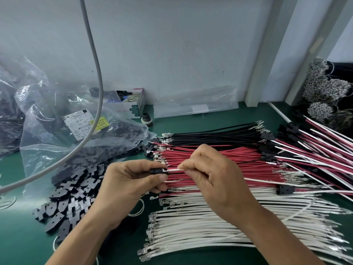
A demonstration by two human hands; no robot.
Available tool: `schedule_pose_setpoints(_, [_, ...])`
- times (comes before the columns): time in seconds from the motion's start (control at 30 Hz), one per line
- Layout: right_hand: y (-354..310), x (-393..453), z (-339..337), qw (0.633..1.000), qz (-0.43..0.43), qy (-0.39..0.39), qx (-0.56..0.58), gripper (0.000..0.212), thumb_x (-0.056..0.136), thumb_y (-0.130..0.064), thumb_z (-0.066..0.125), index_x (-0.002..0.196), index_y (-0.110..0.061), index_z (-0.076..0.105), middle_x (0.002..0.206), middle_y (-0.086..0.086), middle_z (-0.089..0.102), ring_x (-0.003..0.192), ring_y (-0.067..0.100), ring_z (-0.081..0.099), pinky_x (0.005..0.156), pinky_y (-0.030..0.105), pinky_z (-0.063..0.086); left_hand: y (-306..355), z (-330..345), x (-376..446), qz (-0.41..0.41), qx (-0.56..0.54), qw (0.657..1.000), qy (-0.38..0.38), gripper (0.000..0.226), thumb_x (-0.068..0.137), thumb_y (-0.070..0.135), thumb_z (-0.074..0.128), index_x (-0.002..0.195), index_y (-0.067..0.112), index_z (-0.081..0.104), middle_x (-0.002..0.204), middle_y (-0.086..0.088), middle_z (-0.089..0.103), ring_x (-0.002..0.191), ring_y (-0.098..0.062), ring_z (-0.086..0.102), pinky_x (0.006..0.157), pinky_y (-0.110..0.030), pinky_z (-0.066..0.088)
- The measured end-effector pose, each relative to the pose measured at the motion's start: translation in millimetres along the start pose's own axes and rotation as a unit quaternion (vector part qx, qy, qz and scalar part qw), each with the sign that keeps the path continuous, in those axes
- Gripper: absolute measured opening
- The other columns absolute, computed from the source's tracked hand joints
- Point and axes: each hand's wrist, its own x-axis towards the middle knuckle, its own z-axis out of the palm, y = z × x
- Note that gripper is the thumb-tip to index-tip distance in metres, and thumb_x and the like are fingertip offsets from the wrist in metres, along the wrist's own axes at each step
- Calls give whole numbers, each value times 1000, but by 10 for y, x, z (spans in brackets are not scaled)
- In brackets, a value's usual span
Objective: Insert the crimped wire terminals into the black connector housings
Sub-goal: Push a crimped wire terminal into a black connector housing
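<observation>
Spilling black housings from clear bag onto table.

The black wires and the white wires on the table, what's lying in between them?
In the head view, a row of red wires lies between the black wires and the white wires. Both hands work above the red ones.

Grey cable, small cardboard box

wire rows fill right mat; housing pile left (grey cable overhead).
</observation>
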Motion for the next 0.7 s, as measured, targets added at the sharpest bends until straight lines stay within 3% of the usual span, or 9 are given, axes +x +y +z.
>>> schedule_pose_setpoints(0.2, [-49, -34, 94, 999, 13, -15, 44, 14, 97, -21, 62, 99, -16, 75, 93, -8, 59, 82, 8, 60, 69, 32, 52, -26, 31, -26, 22, 40, 999, -8, 25, 68, 9, 82, 93, 13, 83, 78, -20, 77, 64, -32, 75, 61, -28, 64])
schedule_pose_setpoints(0.33, [-37, -5, 61, 1000, 8, 0, 4, 15, 95, -31, 65, 95, -20, 74, 90, -14, 58, 78, 4, 57, 64, 22, 49, 2, 9, -14, 25, 41, 999, 7, 27, 64, 23, 84, 91, 21, 83, 77, -17, 78, 66, -33, 75, 65, -34, 63])
schedule_pose_setpoints(0.43, [-22, -4, 76, 1000, -7, 4, -18, 11, 93, -26, 70, 86, -18, 73, 86, -12, 57, 73, 2, 53, 64, 15, 41, -21, 37, -24, 23, 42, 999, -4, 27, 64, 21, 84, 91, 20, 84, 77, -17, 78, 64, -30, 75, 62, -29, 63])
schedule_pose_setpoints(0.57, [-19, -20, 114, 999, -39, 1, -30, 12, 93, -21, 69, 82, -14, 70, 84, -9, 55, 72, 5, 51, 64, 16, 40, -51, 40, -37, 41, 65, 997, -11, 23, 67, 15, 83, 90, 18, 83, 69, -16, 76, 54, -28, 71, 59, -25, 60])
schedule_pose_setpoints(0.7, [-8, -40, 142, 998, -60, 8, -35, 12, 92, -19, 68, 81, -13, 69, 83, -7, 54, 72, 9, 51, 61, 24, 45, -63, 24, -44, 59, 97, 993, -32, 19, 70, 19, 84, 88, 23, 84, 64, -13, 74, 49, -27, 69, 57, -27, 59])
